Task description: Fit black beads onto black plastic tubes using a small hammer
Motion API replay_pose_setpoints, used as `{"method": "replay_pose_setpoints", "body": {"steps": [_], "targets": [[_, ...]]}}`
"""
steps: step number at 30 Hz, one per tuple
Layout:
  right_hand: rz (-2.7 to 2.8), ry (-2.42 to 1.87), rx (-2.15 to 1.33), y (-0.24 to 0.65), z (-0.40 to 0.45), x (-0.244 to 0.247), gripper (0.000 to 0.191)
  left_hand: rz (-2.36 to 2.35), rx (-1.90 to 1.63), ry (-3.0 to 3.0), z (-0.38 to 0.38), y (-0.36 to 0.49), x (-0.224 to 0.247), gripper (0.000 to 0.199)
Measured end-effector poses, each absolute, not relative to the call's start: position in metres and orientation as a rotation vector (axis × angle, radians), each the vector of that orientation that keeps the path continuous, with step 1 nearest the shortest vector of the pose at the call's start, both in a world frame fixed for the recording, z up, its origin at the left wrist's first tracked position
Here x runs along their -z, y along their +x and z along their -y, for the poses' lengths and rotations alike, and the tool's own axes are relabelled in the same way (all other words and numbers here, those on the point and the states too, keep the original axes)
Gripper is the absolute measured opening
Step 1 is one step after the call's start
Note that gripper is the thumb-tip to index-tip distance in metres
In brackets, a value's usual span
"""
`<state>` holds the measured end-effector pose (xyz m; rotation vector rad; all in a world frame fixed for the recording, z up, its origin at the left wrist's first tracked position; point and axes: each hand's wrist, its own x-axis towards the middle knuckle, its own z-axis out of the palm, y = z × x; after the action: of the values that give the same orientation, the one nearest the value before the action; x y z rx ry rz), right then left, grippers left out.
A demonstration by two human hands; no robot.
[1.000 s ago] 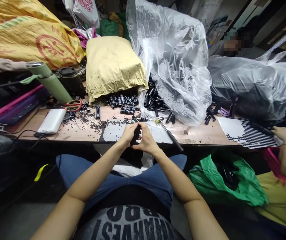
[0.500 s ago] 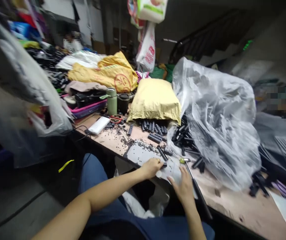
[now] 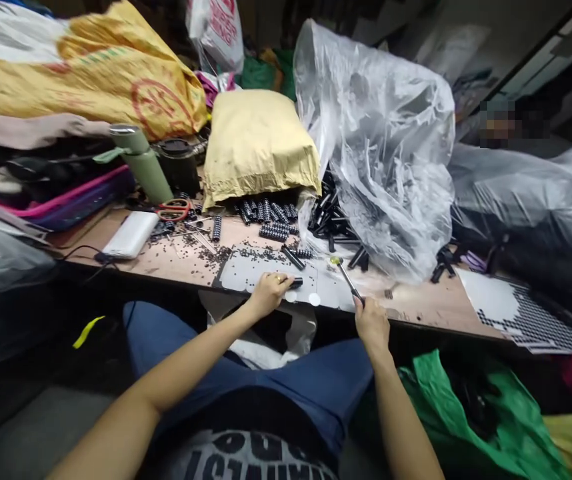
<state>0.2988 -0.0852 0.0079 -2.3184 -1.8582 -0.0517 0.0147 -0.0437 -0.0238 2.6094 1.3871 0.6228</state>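
- The black cylinder (image 3: 296,283) lies on the grey sheet (image 3: 239,272) at the near edge of the table (image 3: 416,303), at about 12 o'clock from my seat, and my left hand (image 3: 267,293) is curled over its near end, fingers closed round it and pressing it flat.
- My right hand (image 3: 371,323) sits at about 1 o'clock, fist closed on the dark handle of the small hammer (image 3: 347,279), whose shaft runs up and away to a pale head just beyond the sheet.
- As I judge it, the step goes best if the left hand pins the cylinder dead still and keeps the fingertips back from its free end, so a tap from the hammer meets only the part.
- I would keep the grip on the handle firm but low, letting the wrist do a short stroke; a long swing risks scattering the loose black beads (image 3: 201,257) strewn at 11 o'clock.
- Both forearms reach forward from my lap, elbows bent and wide, wrists resting at the table edge; the left wrist is turned palm down, the right turned thumb up.
- Further off, more ribbed black cylinders (image 3: 271,220) lie under the yellow sack (image 3: 256,143), with the clear plastic bag (image 3: 381,140) at 1 o'clock, red scissors (image 3: 173,210) and a white power bank (image 3: 131,235) at 10 o'clock.
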Motion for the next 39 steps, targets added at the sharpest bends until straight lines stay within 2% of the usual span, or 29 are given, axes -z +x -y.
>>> {"method": "replay_pose_setpoints", "body": {"steps": [4,6,10,14,16,20,22,27,31,35,37,39], "targets": [[1.81,-2.112,-0.593,0.276,0.123,-0.026,0.04,-1.426,-0.673,2.601,0.047,0.014,0.03,0.042],[1.802,-2.001,-0.701,0.262,0.136,-0.034,0.04,-1.421,-0.679,2.607,0.047,0.013,0.03,0.043],[1.759,-1.97,-0.558,0.24,0.149,-0.033,0.041,-1.4,-0.664,2.626,0.046,0.01,0.028,0.043],[1.921,-2.109,-0.595,0.231,0.15,-0.033,0.04,-1.441,-0.598,2.641,0.054,0.018,0.023,0.043],[1.9,-2.042,-0.587,0.227,0.151,-0.045,0.041,-1.468,-0.541,2.672,0.062,0.028,0.021,0.045],[1.831,-1.775,-0.53,0.205,0.154,-0.069,0.042,-1.516,-0.41,2.71,0.079,0.046,0.02,0.074],[1.924,-1.744,-0.512,0.19,0.153,-0.068,0.043,-1.502,-0.369,2.712,0.083,0.048,0.024,0.08],[2.282,-1.97,-0.587,0.168,0.145,-0.051,0.033,-1.407,-0.502,2.746,0.07,0.04,0.034,0.067],[2.174,-2.017,-0.546,0.183,0.138,-0.058,0.037,-1.485,-0.567,2.638,0.056,0.04,0.021,0.045],[2.005,-2.244,-0.292,0.222,0.12,-0.059,0.039,-1.466,-0.548,2.531,0.07,0.042,0.001,0.035],[1.934,-2.383,-0.159,0.246,0.108,-0.051,0.038,-1.408,-0.597,2.484,0.071,0.029,-0.008,0.034],[1.876,-2.482,-0.035,0.269,0.098,-0.039,0.039,-1.532,-0.679,2.336,0.052,0.001,-0.018,0.046]]}}
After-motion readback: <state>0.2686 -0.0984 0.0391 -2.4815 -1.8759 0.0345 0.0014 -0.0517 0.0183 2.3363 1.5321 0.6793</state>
